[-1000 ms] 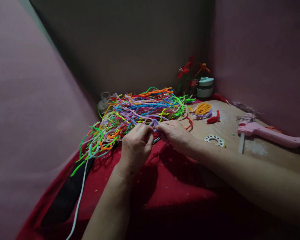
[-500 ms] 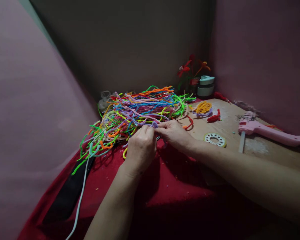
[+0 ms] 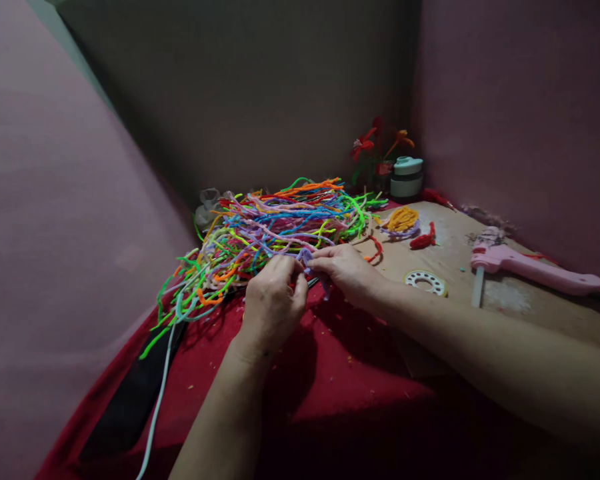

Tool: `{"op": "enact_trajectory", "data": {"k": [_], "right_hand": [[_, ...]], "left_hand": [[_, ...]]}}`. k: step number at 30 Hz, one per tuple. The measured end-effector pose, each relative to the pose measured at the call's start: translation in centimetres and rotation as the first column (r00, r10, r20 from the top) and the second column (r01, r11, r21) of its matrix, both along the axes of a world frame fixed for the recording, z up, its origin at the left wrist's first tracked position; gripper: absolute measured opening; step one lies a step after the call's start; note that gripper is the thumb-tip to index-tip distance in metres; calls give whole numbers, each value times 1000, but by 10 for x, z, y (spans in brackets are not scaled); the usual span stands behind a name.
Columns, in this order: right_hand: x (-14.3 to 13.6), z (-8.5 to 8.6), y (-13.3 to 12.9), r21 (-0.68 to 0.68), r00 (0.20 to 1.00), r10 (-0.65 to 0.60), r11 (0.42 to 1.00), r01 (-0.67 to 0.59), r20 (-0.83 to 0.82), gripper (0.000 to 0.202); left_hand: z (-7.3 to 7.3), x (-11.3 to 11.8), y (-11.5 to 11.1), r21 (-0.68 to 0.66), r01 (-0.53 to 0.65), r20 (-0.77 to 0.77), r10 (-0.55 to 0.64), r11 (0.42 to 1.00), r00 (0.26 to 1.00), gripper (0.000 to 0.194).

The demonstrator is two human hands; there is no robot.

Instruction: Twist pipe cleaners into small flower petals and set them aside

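A small purple pipe-cleaner piece is bent into loops between my two hands, one end hanging down. My right hand pinches it from the right. On its left side my left hand has its fingers closed at the piece, though its fingertips are partly hidden. Just behind both hands lies a big tangled pile of coloured pipe cleaners.
To the right, a brown board holds a pink glue gun, a white ring with holes, a yellow coil and a red piece. Behind stand a teal-lidded container and red flowers. A white cable runs at left.
My left hand has shifted slightly left and its thumb now shows apart from the fist. More of the purple piece shows between the hands. The view has moved a little.
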State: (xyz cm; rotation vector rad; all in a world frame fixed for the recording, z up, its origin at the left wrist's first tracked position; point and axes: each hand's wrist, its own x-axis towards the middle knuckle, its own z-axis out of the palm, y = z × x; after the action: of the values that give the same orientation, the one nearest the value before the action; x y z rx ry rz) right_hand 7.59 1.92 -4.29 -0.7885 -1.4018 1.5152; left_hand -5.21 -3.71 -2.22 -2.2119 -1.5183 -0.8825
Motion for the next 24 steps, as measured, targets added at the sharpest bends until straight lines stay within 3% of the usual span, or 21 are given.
{"op": "enact_trajectory", "data": {"k": [7, 11, 14, 16, 18, 20, 22, 24], "right_hand": [[0, 5, -7, 35, 1000, 16, 999, -15, -10, 11], [-1, 3, -7, -12, 997, 53, 998, -54, -60, 15], [-2, 1, -4, -39, 999, 14, 999, -16, -52, 16], [-1, 2, -1, -48, 999, -25, 999, 23, -47, 16], [-1, 4, 0, -61, 996, -51, 997, 47, -67, 16], [-1, 6, -1, -68, 993, -64, 996, 57, -103, 15], [-1, 8, -2, -62, 990, -68, 996, 61, -122, 13], [-1, 8, -4, -49, 991, -60, 997, 55, -120, 14]], "left_hand": [[-7, 0, 4, -3, -76, -146, 75, 997, 986, 8], [-12, 0, 7, -19, -54, -185, 49, 998, 982, 11], [-12, 0, 8, -72, 48, -48, -51, 996, 998, 14], [-10, 0, 7, -81, 113, 154, -99, 990, 983, 23], [-5, 0, 7, -95, 154, 455, -95, 983, 885, 31], [1, -3, 7, -181, 227, 754, -14, 957, 657, 35], [5, -7, 8, -318, 371, 895, 147, 872, 421, 34], [8, -10, 8, -397, 502, 911, 266, 768, 314, 29]]}}
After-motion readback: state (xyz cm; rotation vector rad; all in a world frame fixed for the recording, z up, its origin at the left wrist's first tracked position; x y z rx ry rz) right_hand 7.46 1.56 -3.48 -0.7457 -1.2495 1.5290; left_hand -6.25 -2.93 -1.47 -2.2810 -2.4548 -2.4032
